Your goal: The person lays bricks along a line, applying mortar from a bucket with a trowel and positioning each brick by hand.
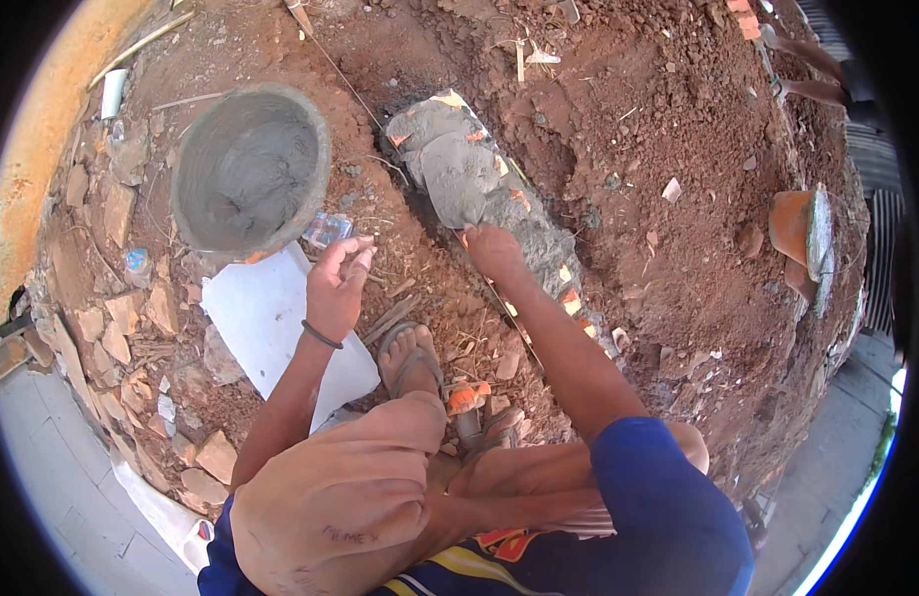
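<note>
My right hand (496,254) is closed round the handle of a trowel (456,181). The trowel's mortar-coated blade lies on a low course of bricks (571,300) spread with wet grey mortar (522,230). Orange brick edges show through the mortar in places. My left hand (338,286) hangs above the ground near a white sheet (271,316), its fingers loosely bent and apart, with nothing visible in them. Just beyond it stands a round tub (318,184) holding wet grey mortar (266,164).
A taut string (342,77) runs beside the brick course. Broken tile pieces (122,310) litter the left side. An orange bucket (792,226) lies at the right on loose red soil (668,129). Another person's legs (815,74) show at the upper right. A clear plastic cup (327,228) lies beside the tub.
</note>
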`<state>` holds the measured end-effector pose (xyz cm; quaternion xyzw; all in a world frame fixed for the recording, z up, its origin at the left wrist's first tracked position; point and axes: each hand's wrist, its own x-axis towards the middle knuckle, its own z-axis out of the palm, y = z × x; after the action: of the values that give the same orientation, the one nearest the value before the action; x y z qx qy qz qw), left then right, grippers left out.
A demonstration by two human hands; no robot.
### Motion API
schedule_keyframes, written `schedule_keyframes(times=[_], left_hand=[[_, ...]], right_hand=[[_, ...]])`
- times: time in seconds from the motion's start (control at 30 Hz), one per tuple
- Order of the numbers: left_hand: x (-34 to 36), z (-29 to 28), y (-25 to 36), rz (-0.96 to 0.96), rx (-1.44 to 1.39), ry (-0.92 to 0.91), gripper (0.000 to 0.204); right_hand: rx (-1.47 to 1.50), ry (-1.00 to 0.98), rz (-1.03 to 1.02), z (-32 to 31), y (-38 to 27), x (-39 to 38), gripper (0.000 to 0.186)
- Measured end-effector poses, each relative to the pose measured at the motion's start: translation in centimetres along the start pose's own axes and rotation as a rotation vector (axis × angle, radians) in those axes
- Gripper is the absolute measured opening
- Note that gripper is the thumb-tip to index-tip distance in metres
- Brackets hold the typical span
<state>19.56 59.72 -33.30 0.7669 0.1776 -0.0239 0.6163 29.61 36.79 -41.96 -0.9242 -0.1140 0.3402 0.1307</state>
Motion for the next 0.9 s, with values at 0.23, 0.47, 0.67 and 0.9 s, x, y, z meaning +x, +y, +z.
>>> schedule_keyframes(times=[0.23, 0.47, 0.67, 0.9], left_hand=[[-1.0, 1.1, 0.4, -0.004, -0.017, -0.028, 0.020], [-0.9, 1.8, 0.9, 0.019, 0.005, -0.004, 0.020], [-0.6, 4.9, 0.3, 0.070, 0.053, -0.100, 0.021], [1.2, 3.8, 1.6, 0.104, 0.034, -0.005, 0.020]], right_hand=[[-0.265, 0.037, -0.089, -7.4, 2.0, 6.5, 0.046], [-0.106, 0.129, 0.046, -4.4, 5.9, 4.9, 0.042], [0.597, 0.371, 0.241, 0.6, -4.8, 5.0, 0.044], [0.860, 0.474, 0.569, 6.4, -5.6, 1.3, 0.039]])
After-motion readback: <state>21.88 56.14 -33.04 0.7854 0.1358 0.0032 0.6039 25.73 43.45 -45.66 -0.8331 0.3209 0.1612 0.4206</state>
